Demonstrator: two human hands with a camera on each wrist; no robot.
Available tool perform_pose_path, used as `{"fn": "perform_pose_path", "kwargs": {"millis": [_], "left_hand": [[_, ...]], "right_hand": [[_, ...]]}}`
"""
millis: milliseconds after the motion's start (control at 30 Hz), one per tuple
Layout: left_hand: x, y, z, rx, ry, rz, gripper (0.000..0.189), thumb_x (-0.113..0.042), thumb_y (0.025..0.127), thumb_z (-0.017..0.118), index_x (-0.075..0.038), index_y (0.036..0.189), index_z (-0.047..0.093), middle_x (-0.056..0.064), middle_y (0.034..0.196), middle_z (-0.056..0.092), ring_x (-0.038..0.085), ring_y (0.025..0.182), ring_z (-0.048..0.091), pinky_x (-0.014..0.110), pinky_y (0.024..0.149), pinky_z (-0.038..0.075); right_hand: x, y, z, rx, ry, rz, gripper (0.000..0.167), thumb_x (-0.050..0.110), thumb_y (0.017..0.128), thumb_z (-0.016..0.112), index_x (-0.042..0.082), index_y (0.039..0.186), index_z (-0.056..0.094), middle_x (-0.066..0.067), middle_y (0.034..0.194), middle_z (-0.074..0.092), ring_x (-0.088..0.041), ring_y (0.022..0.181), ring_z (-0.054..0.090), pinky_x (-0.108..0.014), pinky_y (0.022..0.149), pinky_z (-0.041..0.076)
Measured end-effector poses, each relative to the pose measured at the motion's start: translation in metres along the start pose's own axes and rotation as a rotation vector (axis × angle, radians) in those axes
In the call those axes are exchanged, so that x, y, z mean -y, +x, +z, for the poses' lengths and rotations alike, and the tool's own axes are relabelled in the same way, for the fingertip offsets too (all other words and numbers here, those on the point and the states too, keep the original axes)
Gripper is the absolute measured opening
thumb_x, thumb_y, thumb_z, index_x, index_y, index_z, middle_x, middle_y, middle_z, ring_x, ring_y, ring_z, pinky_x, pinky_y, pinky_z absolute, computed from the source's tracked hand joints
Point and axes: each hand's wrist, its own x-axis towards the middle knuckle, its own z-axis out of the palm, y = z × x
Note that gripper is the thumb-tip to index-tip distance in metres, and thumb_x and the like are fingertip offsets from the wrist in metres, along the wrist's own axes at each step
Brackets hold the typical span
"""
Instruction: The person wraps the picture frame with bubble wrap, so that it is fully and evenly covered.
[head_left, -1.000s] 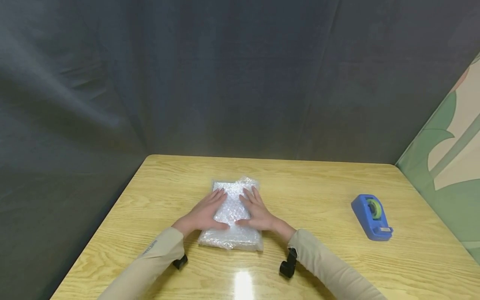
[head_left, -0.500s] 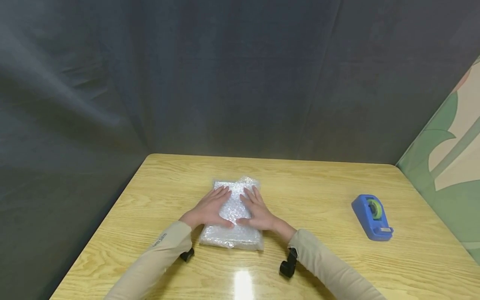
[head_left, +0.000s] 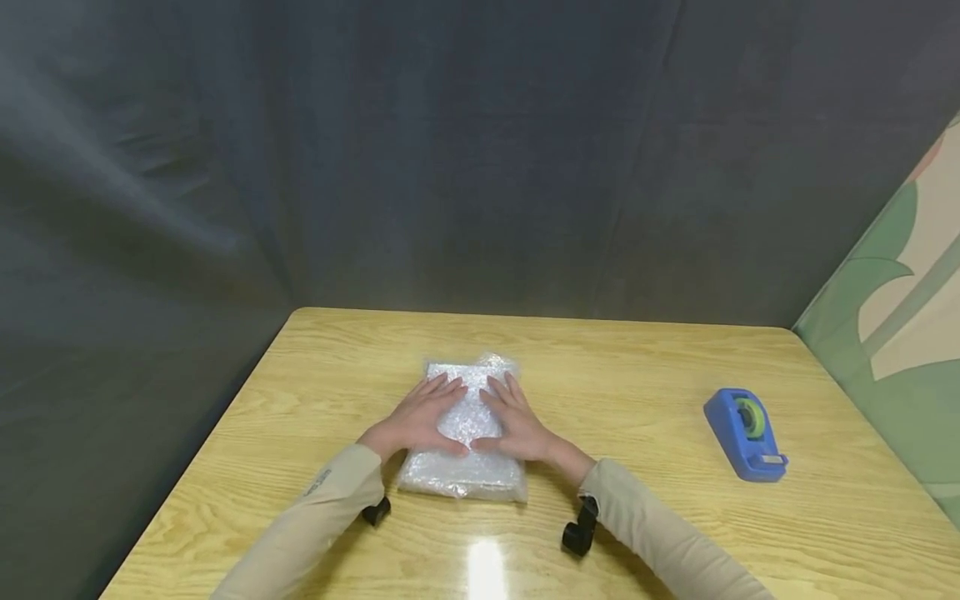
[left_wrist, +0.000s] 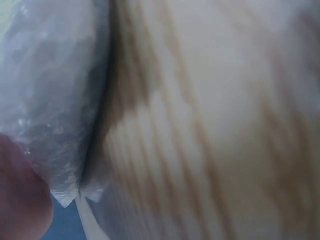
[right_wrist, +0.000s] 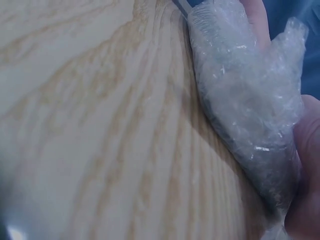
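A flat package in bubble wrap (head_left: 461, 475) lies on the wooden table in the head view. What is inside the wrap cannot be made out, though a flat dark edge shows at its far side. My left hand (head_left: 422, 419) rests on its left half, fingers spread and pointing away from me. On the right half lies my right hand (head_left: 519, 427), its fingers also spread. The thumbs point toward each other across the wrap. In the left wrist view the bubble wrap (left_wrist: 55, 75) fills the left side; in the right wrist view its crinkled edge (right_wrist: 245, 90) stands off the table.
A blue tape dispenser (head_left: 742, 437) with a green roll (head_left: 750, 418) stands on the right of the table (head_left: 615, 375). A dark curtain (head_left: 480, 167) hangs behind and to the left. A patterned green and beige panel (head_left: 900, 333) borders the right side.
My left hand has slid a little to the right over the bubble wrap, then stayed there. The right hand and the package have hardly moved.
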Motion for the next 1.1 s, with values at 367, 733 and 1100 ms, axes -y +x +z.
{"fn": "perform_pose_path", "kwargs": {"millis": [367,733,1100], "left_hand": [[0.000,0.005,-0.001,0.000,0.009,0.001,0.101,-0.067,0.066,0.063,-0.013,0.143,0.027,0.003,0.150,0.018,0.024,0.138,0.007,0.040,0.112,0.002],[0.004,0.004,0.003,0.021,-0.014,-0.002,0.103,-0.068,0.065,0.062,-0.014,0.144,0.024,0.002,0.151,0.014,0.024,0.139,0.004,0.040,0.112,0.000],[0.006,0.004,0.000,0.005,0.000,-0.003,0.102,-0.066,0.066,0.063,-0.013,0.144,0.025,0.004,0.151,0.016,0.025,0.138,0.006,0.042,0.112,0.002]], "right_hand": [[0.002,-0.016,-0.015,-0.031,0.023,-0.012,0.071,0.039,0.083,0.061,-0.007,0.132,0.039,-0.026,0.143,0.026,-0.043,0.133,0.011,-0.055,0.107,0.016],[-0.022,-0.071,-0.069,-0.074,0.212,0.098,0.037,0.014,0.089,0.057,-0.006,0.120,0.054,-0.019,0.110,0.061,-0.026,0.092,0.061,-0.036,0.077,0.051],[-0.072,-0.147,-0.146,-0.216,0.014,0.227,0.029,0.013,0.089,0.058,-0.006,0.111,0.059,-0.009,0.092,0.065,-0.016,0.077,0.060,-0.022,0.059,0.050]]}}
